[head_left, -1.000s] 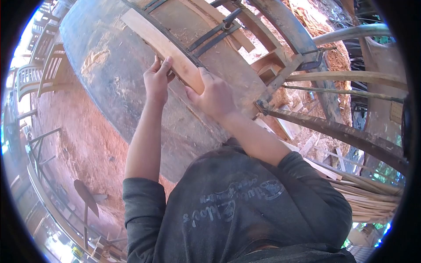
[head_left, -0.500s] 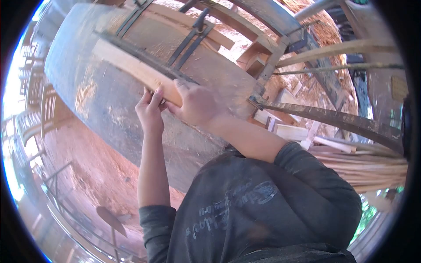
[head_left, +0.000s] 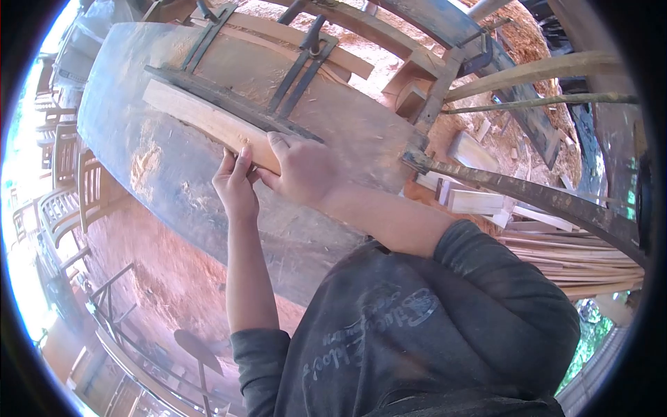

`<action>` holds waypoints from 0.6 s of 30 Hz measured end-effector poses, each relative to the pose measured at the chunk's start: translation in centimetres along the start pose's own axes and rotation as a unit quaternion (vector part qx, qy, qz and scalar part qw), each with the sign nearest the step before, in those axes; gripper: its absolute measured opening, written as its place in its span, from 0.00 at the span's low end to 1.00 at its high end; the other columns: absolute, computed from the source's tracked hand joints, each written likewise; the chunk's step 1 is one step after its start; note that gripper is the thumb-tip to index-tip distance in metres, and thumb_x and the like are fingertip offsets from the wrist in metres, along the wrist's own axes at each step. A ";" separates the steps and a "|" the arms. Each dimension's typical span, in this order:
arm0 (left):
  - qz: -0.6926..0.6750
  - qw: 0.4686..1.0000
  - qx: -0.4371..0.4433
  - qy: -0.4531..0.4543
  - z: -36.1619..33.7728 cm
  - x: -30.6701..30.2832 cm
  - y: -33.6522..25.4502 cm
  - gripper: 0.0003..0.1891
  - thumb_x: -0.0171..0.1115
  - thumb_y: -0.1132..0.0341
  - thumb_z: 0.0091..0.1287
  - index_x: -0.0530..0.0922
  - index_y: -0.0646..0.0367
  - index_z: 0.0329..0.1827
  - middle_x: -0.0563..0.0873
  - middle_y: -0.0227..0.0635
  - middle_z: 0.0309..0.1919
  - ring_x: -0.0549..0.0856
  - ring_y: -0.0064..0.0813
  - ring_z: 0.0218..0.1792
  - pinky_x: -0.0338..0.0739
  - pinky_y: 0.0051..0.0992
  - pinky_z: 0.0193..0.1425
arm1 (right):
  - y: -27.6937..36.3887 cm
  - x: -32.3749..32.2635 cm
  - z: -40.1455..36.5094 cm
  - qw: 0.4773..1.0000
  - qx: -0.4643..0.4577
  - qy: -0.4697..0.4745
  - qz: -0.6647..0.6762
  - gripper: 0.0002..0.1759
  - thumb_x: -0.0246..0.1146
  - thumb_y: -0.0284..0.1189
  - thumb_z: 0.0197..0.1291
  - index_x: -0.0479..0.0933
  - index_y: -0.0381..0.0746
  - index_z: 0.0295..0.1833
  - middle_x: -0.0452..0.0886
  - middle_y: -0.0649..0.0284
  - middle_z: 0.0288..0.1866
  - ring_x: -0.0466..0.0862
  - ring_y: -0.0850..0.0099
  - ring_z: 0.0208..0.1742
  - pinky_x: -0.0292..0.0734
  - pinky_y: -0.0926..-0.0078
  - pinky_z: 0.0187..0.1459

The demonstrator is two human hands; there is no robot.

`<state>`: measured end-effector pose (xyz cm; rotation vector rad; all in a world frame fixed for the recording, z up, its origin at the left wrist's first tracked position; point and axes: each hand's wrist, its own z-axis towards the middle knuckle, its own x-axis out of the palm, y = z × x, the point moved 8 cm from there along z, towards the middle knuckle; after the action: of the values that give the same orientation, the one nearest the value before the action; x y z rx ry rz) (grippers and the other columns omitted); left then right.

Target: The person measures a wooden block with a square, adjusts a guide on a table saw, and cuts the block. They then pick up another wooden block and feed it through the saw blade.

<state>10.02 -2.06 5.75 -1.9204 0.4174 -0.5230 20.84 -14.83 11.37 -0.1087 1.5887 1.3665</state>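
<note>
A pale wooden board [head_left: 201, 119] lies slantwise on the worn work table [head_left: 278, 236], beside a dark straight bar [head_left: 222, 96]. My left hand [head_left: 237, 182] grips the board's near edge, thumb on top and fingers partly beneath it. At the board's right end, my right hand [head_left: 306, 165] is closed around it, thumb and fingers on opposite sides. Behind the bar, two dark metal clamps [head_left: 299, 78] cross a flat panel with wooden strips on it.
Wood shavings [head_left: 146, 163] lie on the table's left part. Chairs [head_left: 101, 184] stand beyond its left edge. To the right are a long dark beam [head_left: 535, 198], a stack of thin wood strips [head_left: 577, 263] and a wooden frame [head_left: 438, 90].
The camera view has shifted slightly, moving the surroundings in the picture. Both hands still hold the board, which stays beside the dark bar.
</note>
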 end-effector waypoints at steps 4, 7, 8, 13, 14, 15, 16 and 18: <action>0.000 1.000 0.012 -0.003 0.6 -0.3 -0.3 0.22 0.69 0.69 0.77 0.80 0.71 0.71 0.90 0.32 0.52 0.88 0.17 0.42 0.83 0.17 0.36 | 0.5 0.1 0.5 1.000 0.010 0.013 -0.001 0.41 0.77 0.46 0.59 0.78 0.26 0.68 0.90 0.44 0.50 0.93 0.51 0.49 0.88 0.56 0.51; 0.007 1.000 0.011 -0.002 1.1 -0.8 -0.3 0.22 0.70 0.69 0.76 0.82 0.71 0.69 0.90 0.32 0.50 0.88 0.17 0.42 0.83 0.16 0.35 | 0.8 0.1 1.0 1.000 0.001 0.004 0.001 0.41 0.77 0.46 0.59 0.78 0.26 0.68 0.90 0.43 0.50 0.92 0.50 0.49 0.88 0.55 0.51; 0.005 1.000 0.012 -0.005 1.3 -0.8 -0.3 0.21 0.70 0.69 0.76 0.82 0.71 0.68 0.90 0.32 0.50 0.88 0.17 0.41 0.83 0.16 0.35 | 0.9 0.3 1.2 1.000 0.003 0.015 -0.006 0.41 0.77 0.45 0.60 0.77 0.25 0.68 0.90 0.43 0.50 0.92 0.50 0.50 0.88 0.55 0.52; 0.009 1.000 0.010 -0.004 2.1 -1.3 -0.6 0.17 0.70 0.68 0.76 0.86 0.69 0.62 0.90 0.31 0.47 0.87 0.16 0.40 0.83 0.17 0.35 | 1.2 1.0 2.0 0.999 0.011 0.039 -0.033 0.41 0.76 0.44 0.61 0.75 0.24 0.68 0.90 0.44 0.47 0.93 0.51 0.49 0.88 0.55 0.51; 0.007 1.000 0.012 -0.003 2.2 -1.3 -0.7 0.16 0.70 0.68 0.76 0.86 0.69 0.61 0.90 0.31 0.46 0.87 0.16 0.39 0.83 0.17 0.35 | 1.3 1.1 2.1 0.999 0.009 0.033 -0.035 0.41 0.76 0.44 0.61 0.75 0.24 0.68 0.90 0.44 0.46 0.93 0.50 0.48 0.88 0.55 0.50; 0.004 1.000 0.013 -0.001 2.4 -1.4 -0.7 0.15 0.70 0.68 0.76 0.86 0.69 0.60 0.90 0.31 0.46 0.87 0.16 0.39 0.83 0.17 0.35 | 1.3 1.3 2.3 0.999 0.008 0.028 -0.037 0.40 0.76 0.44 0.61 0.75 0.25 0.68 0.90 0.44 0.45 0.93 0.50 0.48 0.88 0.54 0.50; 0.004 1.000 0.013 -0.002 2.5 -1.5 -0.8 0.15 0.71 0.68 0.75 0.86 0.69 0.60 0.90 0.31 0.46 0.87 0.16 0.39 0.83 0.17 0.35 | 1.3 1.4 2.4 0.999 0.007 0.023 -0.039 0.40 0.76 0.44 0.60 0.75 0.25 0.68 0.90 0.45 0.44 0.93 0.50 0.48 0.88 0.54 0.50; 0.003 1.000 0.012 -0.004 2.7 -1.6 -0.9 0.15 0.71 0.67 0.75 0.86 0.69 0.59 0.90 0.31 0.45 0.87 0.16 0.39 0.84 0.17 0.35 | 1.3 1.7 2.6 0.999 0.009 0.026 -0.038 0.38 0.76 0.44 0.61 0.76 0.26 0.65 0.90 0.44 0.45 0.93 0.48 0.48 0.88 0.53 0.50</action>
<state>10.13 1.22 5.38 -1.8976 0.4097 -0.5129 20.78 -11.45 11.41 -0.1946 1.6238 1.2995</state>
